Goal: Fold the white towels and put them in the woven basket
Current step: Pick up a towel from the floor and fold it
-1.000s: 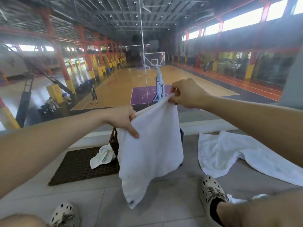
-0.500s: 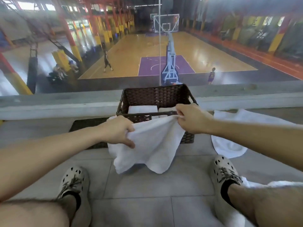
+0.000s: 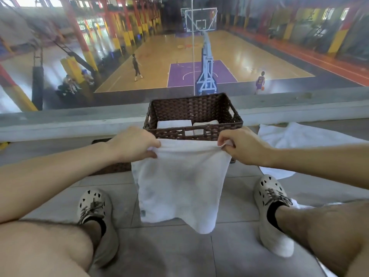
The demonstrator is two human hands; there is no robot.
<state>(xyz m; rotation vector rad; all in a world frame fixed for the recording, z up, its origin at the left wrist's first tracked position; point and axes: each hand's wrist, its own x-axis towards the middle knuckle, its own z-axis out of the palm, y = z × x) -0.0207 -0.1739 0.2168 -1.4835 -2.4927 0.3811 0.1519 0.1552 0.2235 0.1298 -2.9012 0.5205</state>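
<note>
A grey tiled floor (image 3: 169, 252) is seen from above, bounded at the far side by a low ledge (image 3: 60, 124), beyond which a basketball court (image 3: 235, 54) lies far below. A loose white towel (image 3: 303, 140) is spread on the floor at the right, near the ledge. A woven basket (image 3: 191, 105) of dark brown weave is set against the ledge at the centre, and two folded white towels (image 3: 174, 124) are laid side by side inside it. A dark mat (image 3: 113, 166) is partly seen under and to the left of the basket. Just in front of the basket, a held towel (image 3: 179, 184) is stretched flat by its top edge and hangs down between the two legs, its lower edge near the floor. Its left corner is pinched in the left hand (image 3: 135, 142), closed around the cloth, and its right corner is gripped likewise in the right hand (image 3: 239, 144). Pale perforated shoes (image 3: 271, 212) are worn on both feet, planted on the tiles at either side of the hanging cloth.
</note>
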